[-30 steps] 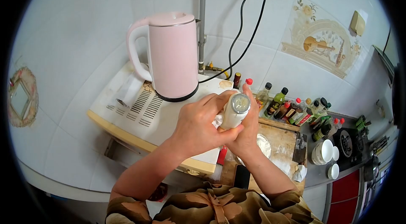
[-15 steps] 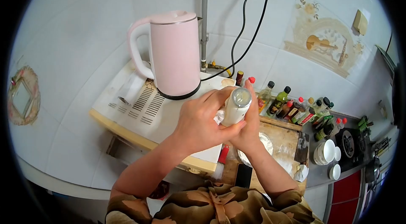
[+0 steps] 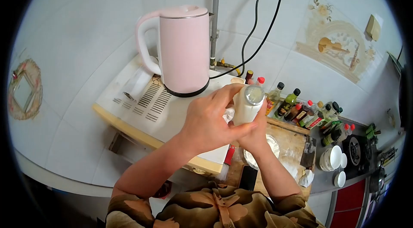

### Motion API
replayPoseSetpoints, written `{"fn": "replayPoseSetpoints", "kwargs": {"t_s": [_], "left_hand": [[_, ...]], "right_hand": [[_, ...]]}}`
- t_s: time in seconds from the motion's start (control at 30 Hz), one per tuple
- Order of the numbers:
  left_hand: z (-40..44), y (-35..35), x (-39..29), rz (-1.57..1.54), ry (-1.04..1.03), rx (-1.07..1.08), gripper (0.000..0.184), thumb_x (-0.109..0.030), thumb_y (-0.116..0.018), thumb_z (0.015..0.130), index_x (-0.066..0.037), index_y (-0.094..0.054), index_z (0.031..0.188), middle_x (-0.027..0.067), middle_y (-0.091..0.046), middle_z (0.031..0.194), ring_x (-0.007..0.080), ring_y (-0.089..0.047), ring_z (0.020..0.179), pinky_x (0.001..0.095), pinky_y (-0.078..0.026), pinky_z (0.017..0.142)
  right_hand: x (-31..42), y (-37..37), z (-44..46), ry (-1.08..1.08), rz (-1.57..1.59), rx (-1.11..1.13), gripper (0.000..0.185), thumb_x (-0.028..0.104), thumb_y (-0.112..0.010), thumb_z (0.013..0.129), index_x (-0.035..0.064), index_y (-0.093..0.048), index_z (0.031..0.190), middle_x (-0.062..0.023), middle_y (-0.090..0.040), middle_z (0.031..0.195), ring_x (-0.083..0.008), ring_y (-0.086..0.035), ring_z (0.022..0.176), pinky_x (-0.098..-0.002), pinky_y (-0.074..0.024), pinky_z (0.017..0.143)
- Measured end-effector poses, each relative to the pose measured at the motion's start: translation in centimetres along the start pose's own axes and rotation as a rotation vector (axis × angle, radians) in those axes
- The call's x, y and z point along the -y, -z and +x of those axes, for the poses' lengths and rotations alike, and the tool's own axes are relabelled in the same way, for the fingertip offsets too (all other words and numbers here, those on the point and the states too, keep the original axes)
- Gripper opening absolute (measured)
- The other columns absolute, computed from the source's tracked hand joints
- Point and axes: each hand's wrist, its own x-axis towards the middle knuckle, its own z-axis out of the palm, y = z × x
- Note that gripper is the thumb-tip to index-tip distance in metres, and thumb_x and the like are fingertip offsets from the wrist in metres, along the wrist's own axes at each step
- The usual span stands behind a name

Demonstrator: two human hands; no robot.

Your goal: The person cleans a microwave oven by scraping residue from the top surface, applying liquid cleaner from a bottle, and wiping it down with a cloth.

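In front of me, at the centre of the head view, is a small clear-ended bottle [image 3: 248, 108] with whitish contents, its round glassy end turned up towards me. My left hand [image 3: 210, 118] is closed around its left side, thumb laid across the front. From the right and behind, my right hand [image 3: 256, 135] also grips it, its fingers partly hidden. A crumpled white piece [image 3: 229, 115], perhaps tissue, shows between the left palm and the bottle. Below the hands, a round dish of white powder [image 3: 272, 146] is partly covered by my right wrist.
A pink electric kettle [image 3: 185, 51] stands on a white vented top [image 3: 172, 111]. A red-handled brush [image 3: 229, 155] and a black phone [image 3: 248, 178] lie near a wooden board [image 3: 292, 142]. Sauce bottles [image 3: 286, 102] line the wall; white bowls [image 3: 330, 158] sit beside the stove [image 3: 355, 150].
The view has shifted slightly, so the surroundings sit a little further right. Both hands keep their hold on the bottle, which appears slightly further right with its end still up.
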Motion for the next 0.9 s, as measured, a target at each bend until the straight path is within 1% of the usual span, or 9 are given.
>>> {"fn": "replayPoseSetpoints", "kwargs": {"t_s": [0.03, 0.17, 0.27, 0.37, 0.43, 0.63, 0.73, 0.8, 0.9], "left_hand": [[0.1, 0.3, -0.1, -0.007, 0.021, 0.023, 0.056, -0.020, -0.086, 0.065, 0.000, -0.061, 0.111, 0.0117, -0.070, 0.096, 0.0204, -0.070, 0.083, 0.0319, -0.055, 0.073], [0.5, 0.7, 0.0, -0.048, 0.056, 0.046, 0.058, -0.019, -0.087, 0.064, 0.002, -0.060, 0.111, 0.0116, -0.070, 0.094, 0.0190, -0.069, 0.080, 0.0301, -0.054, 0.073], [0.7, 0.3, 0.2, -0.109, 0.064, 0.072, 0.056, -0.017, -0.087, 0.065, 0.002, -0.060, 0.110, 0.0107, -0.069, 0.094, 0.0172, -0.068, 0.082, 0.0295, -0.054, 0.075], [0.9, -0.4, 0.4, -0.182, 0.085, 0.032, 0.055, -0.016, -0.087, 0.066, 0.002, -0.059, 0.110, 0.0094, -0.070, 0.095, 0.0158, -0.067, 0.087, 0.0293, -0.053, 0.077], [0.9, -0.1, 0.5, -0.153, 0.105, 0.030, 0.052, -0.015, -0.086, 0.067, 0.002, -0.060, 0.109, 0.0087, -0.069, 0.095, 0.0145, -0.066, 0.086, 0.0287, -0.053, 0.076], [1.7, 0.3, -0.1, -0.205, 0.251, 0.060, 0.036, -0.009, -0.081, 0.074, 0.000, -0.064, 0.103, 0.0043, -0.068, 0.087, 0.0093, -0.058, 0.073, 0.0259, -0.050, 0.072], [1.6, 0.7, 0.0, -0.075, 0.269, 0.056, 0.034, -0.008, -0.079, 0.076, -0.001, -0.064, 0.104, 0.0013, -0.062, 0.077, 0.0069, -0.057, 0.072, 0.0238, -0.048, 0.067], [1.6, 0.4, 0.1, -0.079, 0.301, 0.067, 0.034, -0.009, -0.079, 0.076, -0.001, -0.063, 0.105, 0.0011, -0.061, 0.076, 0.0069, -0.056, 0.071, 0.0241, -0.047, 0.065], [1.7, 0.0, 0.4, -0.099, 0.316, 0.051, 0.035, -0.010, -0.079, 0.077, -0.001, -0.062, 0.106, 0.0001, -0.059, 0.074, 0.0071, -0.054, 0.066, 0.0244, -0.046, 0.061]], "right_hand": [[0.4, 0.0, 0.1, -0.079, 0.120, 0.014, 0.096, 0.014, -0.081, 0.069, 0.0037, -0.026, 0.147, -0.0179, -0.041, 0.143, -0.0300, -0.047, 0.129, -0.0431, -0.0383, 0.107], [-0.2, 0.4, -0.3, -0.084, 0.076, 0.063, 0.089, 0.014, -0.077, 0.072, 0.0047, -0.027, 0.145, -0.0161, -0.043, 0.141, -0.0281, -0.046, 0.129, -0.0428, -0.0383, 0.107], [-0.6, 0.7, -0.6, -0.072, 0.172, 0.057, 0.083, 0.017, -0.075, 0.073, 0.0047, -0.032, 0.143, -0.0163, -0.044, 0.138, -0.0294, -0.047, 0.127, -0.0426, -0.0372, 0.107], [-1.8, 1.1, -0.3, -0.015, 0.047, 0.073, 0.078, 0.016, -0.072, 0.071, 0.0045, -0.038, 0.141, -0.0164, -0.045, 0.134, -0.0310, -0.048, 0.123, -0.0416, -0.0356, 0.107], [-2.4, 1.4, -0.4, -0.093, 0.143, 0.080, 0.076, 0.013, -0.069, 0.068, 0.0037, -0.043, 0.138, -0.0167, -0.048, 0.130, -0.0334, -0.048, 0.119, -0.0411, -0.0354, 0.106], [-1.5, 1.6, -0.5, -0.256, 0.410, 0.109, 0.078, 0.004, -0.064, 0.070, 0.0063, -0.033, 0.142, -0.0084, -0.051, 0.127, -0.0182, -0.049, 0.119, -0.0363, -0.0390, 0.103], [-1.2, 0.9, -0.6, -0.301, 0.528, 0.112, 0.074, 0.002, -0.070, 0.071, 0.0059, -0.037, 0.137, -0.0089, -0.052, 0.125, -0.0182, -0.051, 0.118, -0.0358, -0.0415, 0.101], [-1.3, 1.1, -0.6, -0.274, 0.365, 0.105, 0.075, 0.002, -0.077, 0.070, 0.0057, -0.038, 0.134, -0.0087, -0.053, 0.124, -0.0181, -0.054, 0.116, -0.0352, -0.0446, 0.098], [-1.2, 0.5, -0.7, -0.297, 0.383, 0.063, 0.080, 0.003, -0.082, 0.068, 0.0052, -0.038, 0.134, -0.0086, -0.054, 0.124, -0.0191, -0.056, 0.113, -0.0360, -0.0465, 0.097]]}}
